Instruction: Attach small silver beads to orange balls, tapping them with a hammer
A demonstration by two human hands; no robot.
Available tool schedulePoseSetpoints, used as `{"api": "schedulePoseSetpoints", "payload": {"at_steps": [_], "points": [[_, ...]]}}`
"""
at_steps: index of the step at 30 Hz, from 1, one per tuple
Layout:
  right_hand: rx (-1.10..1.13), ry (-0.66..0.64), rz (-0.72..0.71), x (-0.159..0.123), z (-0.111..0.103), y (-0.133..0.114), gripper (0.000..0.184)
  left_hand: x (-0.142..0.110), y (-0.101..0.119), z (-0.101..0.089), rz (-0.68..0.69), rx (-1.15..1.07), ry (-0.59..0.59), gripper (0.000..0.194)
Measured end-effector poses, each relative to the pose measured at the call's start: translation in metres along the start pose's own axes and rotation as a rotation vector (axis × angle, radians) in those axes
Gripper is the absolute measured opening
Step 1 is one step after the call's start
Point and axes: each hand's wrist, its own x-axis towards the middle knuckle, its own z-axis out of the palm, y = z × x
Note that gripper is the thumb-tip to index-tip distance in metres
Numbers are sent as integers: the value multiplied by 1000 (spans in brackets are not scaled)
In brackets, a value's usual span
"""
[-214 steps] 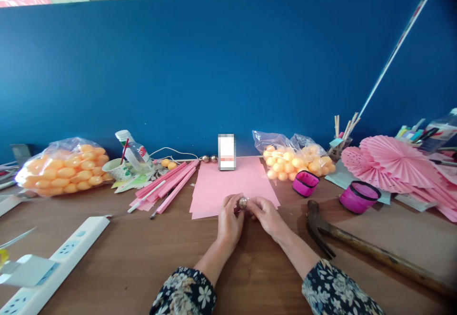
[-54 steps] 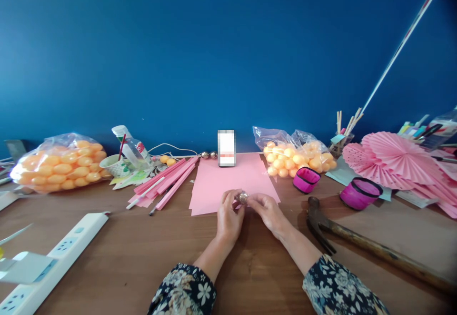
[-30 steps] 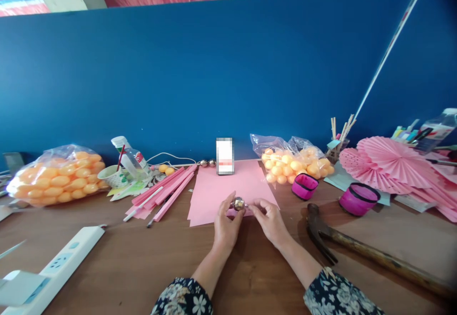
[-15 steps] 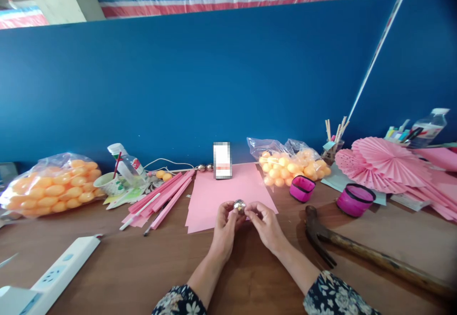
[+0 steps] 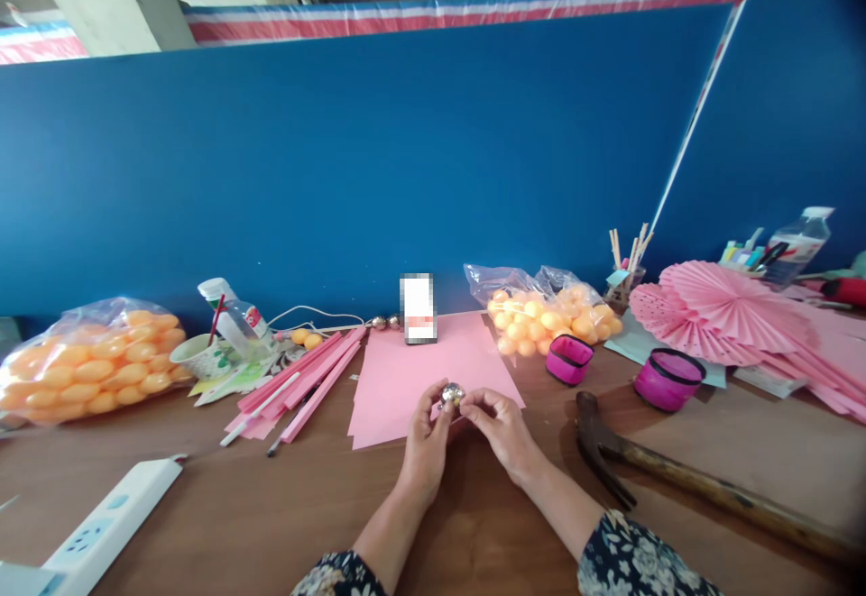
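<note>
Here, silvery ball (image 5: 452,392) sits in left grip (image 5: 426,441), beside right grip (image 5: 502,429).

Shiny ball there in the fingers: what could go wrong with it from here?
The shiny ball looks smooth and sits in the fingertips of the left hand, so it might slip and roll across the table. The hammer lies just beside the right forearm; a careless sideways swing could bump it.

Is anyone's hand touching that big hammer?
No, the hammer lies on the brown table, while the left hand and the right hand are both at the shiny ball.
</note>
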Motion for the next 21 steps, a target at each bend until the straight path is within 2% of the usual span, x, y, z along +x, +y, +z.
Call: {"api": "schedulePoseSetpoints", "payload": {"at_steps": [5, 15, 21], "points": [[-5, -5, 2, 1, -2, 3, 29, 2, -2, -3, 43, 79, 17, 36], [-110, 42, -29, 2, -1, 5, 33, 2, -5, -5, 58, 36, 24, 33], [-138, 48, -47, 3, -2, 4, 24, 3, -4, -5, 79, 56, 23, 33]]}}
